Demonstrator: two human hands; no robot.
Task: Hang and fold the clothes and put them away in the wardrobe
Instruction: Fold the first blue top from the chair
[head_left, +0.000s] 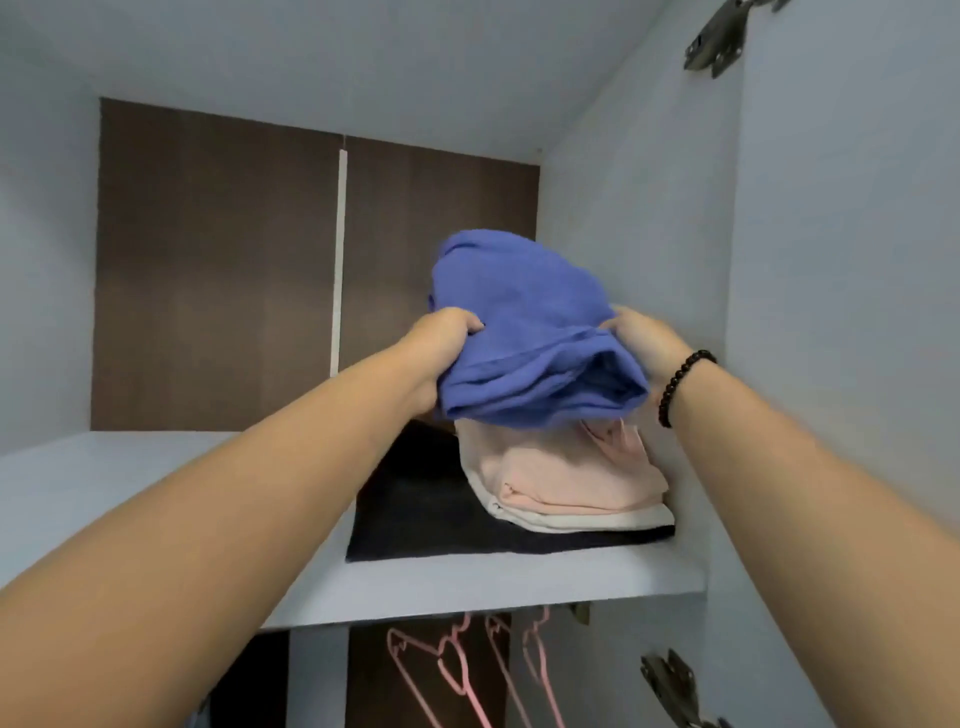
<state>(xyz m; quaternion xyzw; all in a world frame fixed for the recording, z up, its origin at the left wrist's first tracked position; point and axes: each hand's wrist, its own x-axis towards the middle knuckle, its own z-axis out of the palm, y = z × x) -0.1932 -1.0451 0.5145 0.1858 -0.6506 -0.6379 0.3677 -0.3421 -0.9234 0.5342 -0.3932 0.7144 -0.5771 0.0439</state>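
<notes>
Head view — both hands grip the folded blue garment (524, 332), left hand (441, 345) and right hand (647, 340) curled into its sides, just above the pink-and-white stack (566, 483) on the wardrobe shelf (493, 577). Step: stacking. Next — lower it squarely, then let go.

The blue garment (524, 332) hides the fingers of both hands and the top of the pink folded clothes (566, 478). The pink hangers (452, 670) are cut off at the bottom edge.
</notes>
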